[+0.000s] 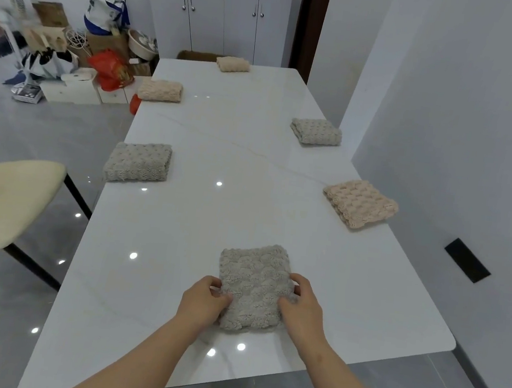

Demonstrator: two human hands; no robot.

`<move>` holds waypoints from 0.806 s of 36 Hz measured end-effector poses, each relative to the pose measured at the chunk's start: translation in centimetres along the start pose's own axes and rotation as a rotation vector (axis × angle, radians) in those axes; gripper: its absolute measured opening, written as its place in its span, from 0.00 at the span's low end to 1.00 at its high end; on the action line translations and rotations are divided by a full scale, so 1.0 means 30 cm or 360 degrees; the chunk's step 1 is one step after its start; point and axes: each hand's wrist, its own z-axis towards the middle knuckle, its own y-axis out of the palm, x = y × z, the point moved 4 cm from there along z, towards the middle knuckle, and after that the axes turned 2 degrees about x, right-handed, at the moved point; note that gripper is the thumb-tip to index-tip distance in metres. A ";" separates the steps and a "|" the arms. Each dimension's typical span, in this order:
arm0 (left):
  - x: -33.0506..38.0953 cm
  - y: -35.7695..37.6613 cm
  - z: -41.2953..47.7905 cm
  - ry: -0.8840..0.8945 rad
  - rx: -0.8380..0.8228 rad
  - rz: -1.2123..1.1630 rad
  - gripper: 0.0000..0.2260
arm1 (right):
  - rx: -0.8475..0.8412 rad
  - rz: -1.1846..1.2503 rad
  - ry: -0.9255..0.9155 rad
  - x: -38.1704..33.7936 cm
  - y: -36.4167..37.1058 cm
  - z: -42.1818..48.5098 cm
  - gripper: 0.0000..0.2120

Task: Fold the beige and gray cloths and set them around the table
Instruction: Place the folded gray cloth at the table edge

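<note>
A folded gray cloth (254, 285) lies near the front edge of the white table (214, 221). My left hand (204, 302) grips its left edge and my right hand (302, 309) grips its right edge, fingers curled onto the fabric. Other folded cloths lie around the table: a gray one (138, 162) at the left side, a beige one (360, 203) at the right side, a gray one (316, 131) farther along the right, a beige one (160, 90) farther along the left, and a beige one (233, 64) at the far end.
A cream chair (4, 205) stands left of the table. A wall (446, 119) runs close along the right side. White cabinets (216, 19) stand behind the far end. Bags and boxes (82, 58) crowd the floor at the back left.
</note>
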 end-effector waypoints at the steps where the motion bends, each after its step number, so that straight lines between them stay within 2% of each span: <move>1: 0.003 -0.002 -0.001 0.0000 0.0001 -0.0008 0.15 | 0.0007 0.0004 -0.0012 -0.001 -0.005 0.001 0.20; 4: 0.024 -0.009 -0.007 0.0066 0.0047 0.0033 0.19 | 0.0037 -0.0042 -0.0041 -0.005 -0.017 -0.004 0.17; 7: 0.050 -0.009 -0.010 0.0210 0.0037 0.0048 0.24 | 0.0049 -0.0191 -0.0106 0.000 -0.010 0.000 0.21; 9: 0.065 0.001 -0.011 0.0292 -0.0038 0.0095 0.25 | -0.0035 -0.0290 -0.0145 -0.006 0.000 0.000 0.23; 16: 0.082 0.038 -0.021 0.0279 -0.0282 0.0371 0.21 | -0.0177 -0.0410 -0.0009 0.003 -0.009 0.031 0.24; 23: 0.060 0.033 -0.012 0.0175 -0.0112 0.0237 0.27 | -0.0199 -0.0209 0.0073 0.022 -0.035 0.041 0.22; 29: 0.058 0.042 -0.006 0.0108 -0.0019 0.0191 0.23 | -0.0231 -0.0134 0.0050 0.026 -0.064 0.024 0.21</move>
